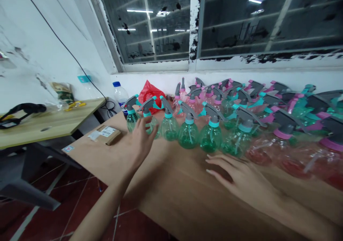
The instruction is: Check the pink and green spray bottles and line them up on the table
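Note:
A row of clear green spray bottles with grey triggers and turquoise collars stands along the table (171,176). My left hand (143,137) is raised in front of the second spray bottle (154,121) from the left, its fingers curved and apart. Whether it touches that bottle, I cannot tell. Just left of it stands the end spray bottle (132,118). My right hand (241,173) hovers low over the table, open, fingers stretched to the left. Closest to it are a green spray bottle (210,139) and a reddish-pink one (261,150) with a pink collar.
Many more pink and green spray bottles (230,98) crowd the back right, below the window. A red plastic bag (150,93) and a blue-capped bottle (120,94) stand behind. A small cardboard box (108,134) lies at left. Beyond a gap is another table (50,123).

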{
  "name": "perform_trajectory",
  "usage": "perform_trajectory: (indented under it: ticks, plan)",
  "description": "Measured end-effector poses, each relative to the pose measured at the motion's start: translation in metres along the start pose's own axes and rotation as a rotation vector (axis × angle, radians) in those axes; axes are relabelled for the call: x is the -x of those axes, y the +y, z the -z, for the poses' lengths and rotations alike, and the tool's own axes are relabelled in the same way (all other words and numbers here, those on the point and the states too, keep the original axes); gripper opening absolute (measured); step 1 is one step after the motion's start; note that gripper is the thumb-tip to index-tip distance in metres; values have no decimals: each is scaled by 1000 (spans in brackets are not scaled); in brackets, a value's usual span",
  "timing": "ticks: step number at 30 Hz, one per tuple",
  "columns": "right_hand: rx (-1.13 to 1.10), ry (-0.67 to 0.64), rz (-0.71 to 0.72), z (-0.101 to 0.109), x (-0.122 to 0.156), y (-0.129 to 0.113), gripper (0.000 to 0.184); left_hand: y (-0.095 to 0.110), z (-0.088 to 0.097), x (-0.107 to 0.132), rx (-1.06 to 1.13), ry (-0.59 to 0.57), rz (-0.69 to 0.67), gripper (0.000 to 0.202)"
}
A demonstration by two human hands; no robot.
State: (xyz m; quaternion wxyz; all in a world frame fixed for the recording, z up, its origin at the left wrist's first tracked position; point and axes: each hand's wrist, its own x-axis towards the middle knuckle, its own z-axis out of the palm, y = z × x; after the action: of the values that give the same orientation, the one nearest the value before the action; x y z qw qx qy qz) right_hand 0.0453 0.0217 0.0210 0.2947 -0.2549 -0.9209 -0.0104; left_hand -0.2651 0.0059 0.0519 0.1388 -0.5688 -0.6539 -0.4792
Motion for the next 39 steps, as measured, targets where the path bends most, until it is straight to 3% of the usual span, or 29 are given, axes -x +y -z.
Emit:
perform_trajectory:
  ticks: [5,8,11,18,25,32,39]
  plan:
    - [235,294,-40,-10,-43,-6,24,13,-41,-8,-43,-62,-27,42]
    - [288,362,58,-18,-59,-2,22,15,-54,-12,-72,-94,-31,47]
    - [308,341,150,-25,-65,8,19,16,-58,-13,-98,-132,-30,44]
    - [351,296,218,-32,-62,28,25,16,-60,-13,-141,-148,-3,36]
    - [384,206,221,-31,-57,39,28,21,-69,-7,-147,-136,11,35]
    - [383,220,185,-29,-46,44,31,32,-78,-5,-131,-159,-22,36]
    - [402,177,195,-26,-43,46,35,17,-65,-13,-143,-156,-13,35]
